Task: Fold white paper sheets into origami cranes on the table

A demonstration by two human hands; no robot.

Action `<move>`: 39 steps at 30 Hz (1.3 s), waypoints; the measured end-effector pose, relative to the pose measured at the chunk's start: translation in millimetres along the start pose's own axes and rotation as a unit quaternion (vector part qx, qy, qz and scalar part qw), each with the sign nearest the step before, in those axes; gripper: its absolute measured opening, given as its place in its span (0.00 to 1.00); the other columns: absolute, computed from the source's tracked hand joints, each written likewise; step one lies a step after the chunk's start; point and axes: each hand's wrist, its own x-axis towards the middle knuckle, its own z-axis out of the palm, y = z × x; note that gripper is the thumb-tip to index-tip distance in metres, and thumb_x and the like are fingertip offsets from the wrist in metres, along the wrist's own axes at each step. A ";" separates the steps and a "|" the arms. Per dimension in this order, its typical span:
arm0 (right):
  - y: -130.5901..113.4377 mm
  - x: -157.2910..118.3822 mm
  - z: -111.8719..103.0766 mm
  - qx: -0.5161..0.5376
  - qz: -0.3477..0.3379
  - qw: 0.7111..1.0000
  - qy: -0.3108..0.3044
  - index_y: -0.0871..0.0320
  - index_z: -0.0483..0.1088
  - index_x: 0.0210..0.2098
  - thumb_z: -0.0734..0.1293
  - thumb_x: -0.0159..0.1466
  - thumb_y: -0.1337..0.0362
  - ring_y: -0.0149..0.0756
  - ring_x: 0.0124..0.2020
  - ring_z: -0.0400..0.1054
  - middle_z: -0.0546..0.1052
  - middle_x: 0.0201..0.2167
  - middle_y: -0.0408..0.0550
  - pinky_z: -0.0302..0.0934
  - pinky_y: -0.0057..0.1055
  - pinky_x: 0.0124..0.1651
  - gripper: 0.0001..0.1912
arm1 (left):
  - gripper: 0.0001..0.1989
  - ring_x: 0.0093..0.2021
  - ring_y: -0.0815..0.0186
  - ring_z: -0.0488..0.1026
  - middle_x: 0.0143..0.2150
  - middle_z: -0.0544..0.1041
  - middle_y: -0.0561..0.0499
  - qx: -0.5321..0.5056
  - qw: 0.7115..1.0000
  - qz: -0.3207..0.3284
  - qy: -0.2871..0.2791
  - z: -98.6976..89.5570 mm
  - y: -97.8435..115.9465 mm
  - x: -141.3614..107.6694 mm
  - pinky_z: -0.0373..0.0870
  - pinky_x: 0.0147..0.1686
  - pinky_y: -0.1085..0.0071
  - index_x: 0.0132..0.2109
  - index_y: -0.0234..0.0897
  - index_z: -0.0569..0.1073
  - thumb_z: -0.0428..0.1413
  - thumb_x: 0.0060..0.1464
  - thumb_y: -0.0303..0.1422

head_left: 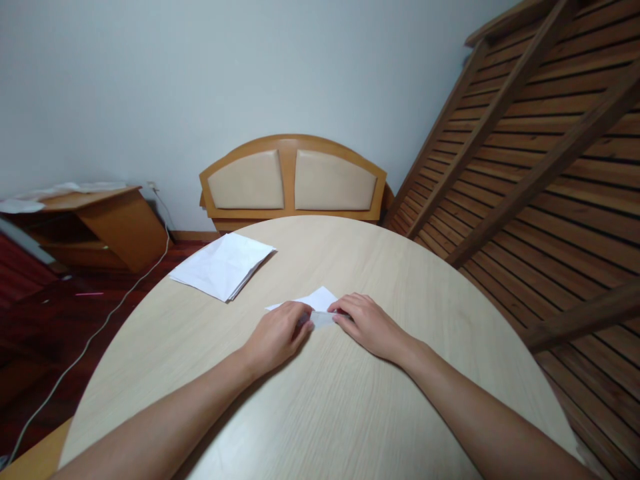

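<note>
A small folded sheet of white paper (323, 299) lies near the middle of the round table (320, 413). Its near edge is lifted and bent up between my hands. My left hand (281, 333) pinches that edge at the left, thumb in front and fingers behind. At the right end my right hand (364, 323) grips the same edge in a like pinch. Part of the paper is hidden behind my fingers, and a pointed corner shows beyond the left hand.
A stack of white paper sheets (223, 265) sits at the table's far left. Behind the table stands a headboard (290, 175) against the wall. Slatted wooden panels (530, 167) lean on the right. At left are a low desk (117, 223) and a white cable (107, 317) on the floor.
</note>
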 end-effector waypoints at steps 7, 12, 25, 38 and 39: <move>5.5 1.3 7.6 0.012 -0.004 1.000 0.026 0.53 0.72 0.50 0.64 0.68 0.68 0.41 0.51 0.69 0.77 0.48 0.50 0.62 0.42 0.54 0.12 | 0.17 0.54 0.58 0.74 0.57 0.75 0.45 0.002 0.998 0.067 0.006 2.2 -3.3 -1.4 0.73 0.53 0.59 0.56 0.45 0.73 0.52 0.63 0.27; 11.7 -2.2 12.7 -0.010 0.048 0.998 0.051 0.53 0.67 0.60 0.66 0.67 0.61 0.48 0.61 0.63 0.72 0.59 0.53 0.59 0.51 0.61 0.21 | 0.14 0.55 0.58 0.74 0.57 0.75 0.45 0.005 0.996 0.087 -0.024 -2.7 0.1 -1.1 0.72 0.54 0.58 0.53 0.44 0.77 0.52 0.64 0.30; 3.8 2.0 5.8 0.094 0.008 0.993 0.065 0.53 0.71 0.54 0.64 0.66 0.72 0.39 0.57 0.68 0.71 0.57 0.51 0.62 0.41 0.61 0.19 | 0.15 0.67 0.56 0.63 0.65 0.69 0.41 -0.008 0.990 0.120 -0.076 -2.6 1.3 -2.2 0.61 0.65 0.54 0.56 0.38 0.73 0.50 0.64 0.29; 2.2 1.6 7.7 0.056 -0.064 0.996 0.009 0.54 0.75 0.51 0.63 0.69 0.69 0.41 0.53 0.69 0.79 0.50 0.49 0.64 0.42 0.57 0.14 | 0.13 0.68 0.51 0.61 0.70 0.58 0.38 -0.012 0.995 0.098 -0.035 -2.3 3.1 -2.9 0.65 0.62 0.52 0.52 0.40 0.77 0.53 0.63 0.30; 1.4 1.5 7.5 0.049 -0.072 0.996 -0.004 0.54 0.75 0.52 0.62 0.70 0.68 0.41 0.54 0.69 0.78 0.52 0.49 0.63 0.42 0.59 0.14 | 0.13 0.69 0.51 0.59 0.71 0.57 0.39 -0.010 0.994 0.102 -0.033 -2.0 2.9 -2.8 0.65 0.63 0.52 0.52 0.40 0.77 0.53 0.63 0.30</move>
